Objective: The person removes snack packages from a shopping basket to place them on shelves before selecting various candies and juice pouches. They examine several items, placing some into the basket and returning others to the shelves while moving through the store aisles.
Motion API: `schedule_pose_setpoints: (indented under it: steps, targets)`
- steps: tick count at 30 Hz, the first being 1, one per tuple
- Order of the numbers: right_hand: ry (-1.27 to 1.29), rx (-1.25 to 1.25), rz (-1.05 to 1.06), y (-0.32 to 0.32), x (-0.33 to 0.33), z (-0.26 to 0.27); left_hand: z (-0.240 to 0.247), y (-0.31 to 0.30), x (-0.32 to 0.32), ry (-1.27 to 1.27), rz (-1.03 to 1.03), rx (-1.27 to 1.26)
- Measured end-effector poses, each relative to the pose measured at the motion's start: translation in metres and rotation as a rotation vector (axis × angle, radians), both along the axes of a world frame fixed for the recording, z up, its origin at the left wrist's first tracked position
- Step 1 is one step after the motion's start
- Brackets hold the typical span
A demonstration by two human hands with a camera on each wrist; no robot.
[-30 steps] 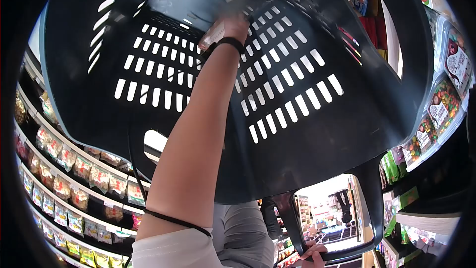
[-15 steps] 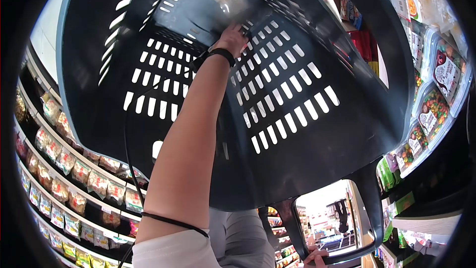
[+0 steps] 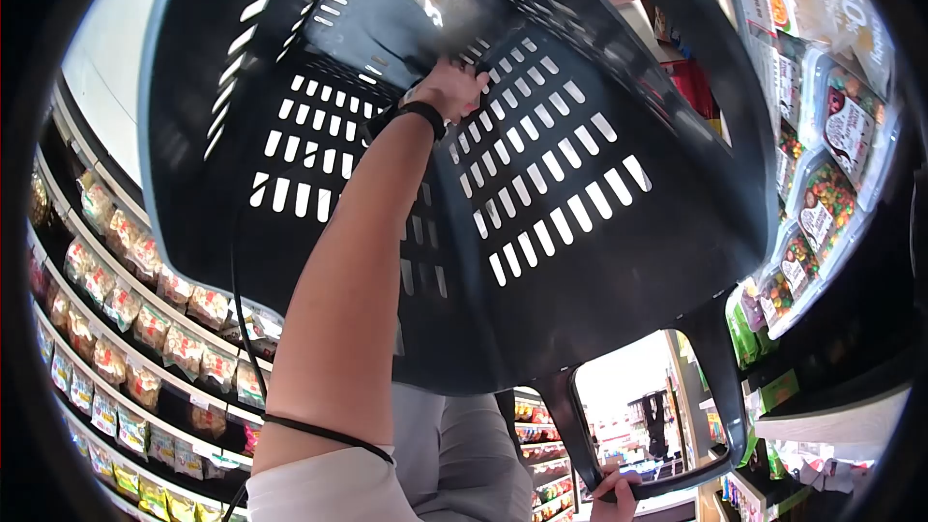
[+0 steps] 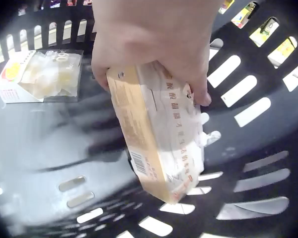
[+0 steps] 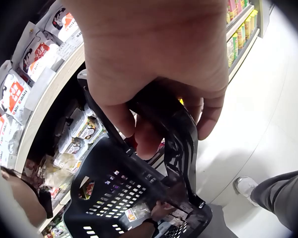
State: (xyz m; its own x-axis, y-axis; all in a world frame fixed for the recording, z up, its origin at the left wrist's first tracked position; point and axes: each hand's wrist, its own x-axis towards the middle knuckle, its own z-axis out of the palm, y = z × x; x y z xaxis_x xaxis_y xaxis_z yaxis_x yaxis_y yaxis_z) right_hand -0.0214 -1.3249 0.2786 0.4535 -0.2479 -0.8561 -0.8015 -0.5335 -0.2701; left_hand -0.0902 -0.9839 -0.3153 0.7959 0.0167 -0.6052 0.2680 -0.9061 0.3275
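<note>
Deep inside the black shopping basket (image 3: 580, 319), my left hand (image 3: 449, 89) grips a pale orange and white printed box (image 4: 156, 134) from above. In the left wrist view, thumb and fingers clasp its upper end, and the box's lower end hangs over the slotted basket wall. My hand and forearm hide this box in the head view. A clear-sided pack (image 4: 42, 77) with a white and yellow label lies against the smooth side of the basket. Outside, my right hand (image 5: 156, 74) is curled round the basket's black handle (image 5: 181, 144).
Shelves of bagged snacks (image 3: 184, 348) curve along the left. To the right stand clear tubs of colourful sweets (image 3: 822, 198) and a pale shelf edge (image 3: 831, 425). White and red bags (image 5: 15, 91) line a shelf by my right hand. A leg and shoe (image 5: 246, 191) show on the pale floor.
My left hand stays low in the basket; the box, seen beside it earlier, is now hidden in the head view. The basket looks slightly smaller, and the labelled pack shows more fully.
</note>
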Motion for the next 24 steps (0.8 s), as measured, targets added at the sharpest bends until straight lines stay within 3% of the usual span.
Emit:
schedule_pose_setpoints:
  steps: [2, 4, 5, 6, 8, 9, 11, 13, 15, 17, 18, 20, 23, 24]
  targets:
    - [-0.012, -0.038, -0.041, -0.006, 0.0, 0.003, 0.012, -0.003, -0.008, 0.002, 0.02, -0.014]
    - [-0.096, -0.002, 0.071, -0.001, -0.001, 0.009, 0.033, 0.002, -0.023, -0.18, 0.293, -0.002]
    - [-0.139, 0.038, 0.079, -0.001, -0.003, 0.011, 0.05, 0.009, -0.025, -0.189, 0.296, 0.009]
    - [-0.329, 0.001, 0.145, -0.005, -0.008, 0.007, 0.075, 0.017, -0.028, -0.196, 0.426, -0.034]
    - [-0.367, 0.086, 0.134, -0.006, -0.004, 0.025, 0.119, 0.036, -0.029, -0.232, 0.642, -0.125]
    - [-0.429, 0.067, 0.071, 0.015, -0.005, 0.03, 0.142, 0.045, -0.03, -0.243, 0.637, -0.111]
    - [-0.536, 0.11, 0.17, 0.048, -0.001, 0.042, 0.202, 0.058, -0.032, -0.398, 0.932, -0.346]
    - [-0.638, 0.127, 0.341, 0.057, -0.003, 0.061, 0.28, 0.067, -0.036, -0.341, 0.989, -0.374]
    - [-0.775, 0.19, 0.601, 0.067, 0.001, 0.07, 0.337, 0.067, -0.042, -0.448, 1.142, -0.605]
    - [-0.785, 0.066, 0.93, 0.071, 0.006, 0.08, 0.437, 0.067, -0.04, -0.431, 1.273, -1.043]
    - [-0.795, 0.1, 1.019, 0.086, 0.004, 0.091, 0.494, 0.06, -0.053, -0.545, 1.152, -1.236]
    - [-0.848, 0.215, 1.01, 0.107, -0.002, 0.096, 0.566, 0.054, -0.062, -0.475, 1.136, -1.476]
    - [-0.929, 0.195, 1.276, 0.147, -0.016, 0.108, 0.605, 0.034, -0.08, -0.497, 1.12, -1.668]
    - [-0.931, 0.192, 1.257, 0.158, -0.023, 0.111, 0.618, 0.029, -0.085, -0.516, 1.135, -1.697]
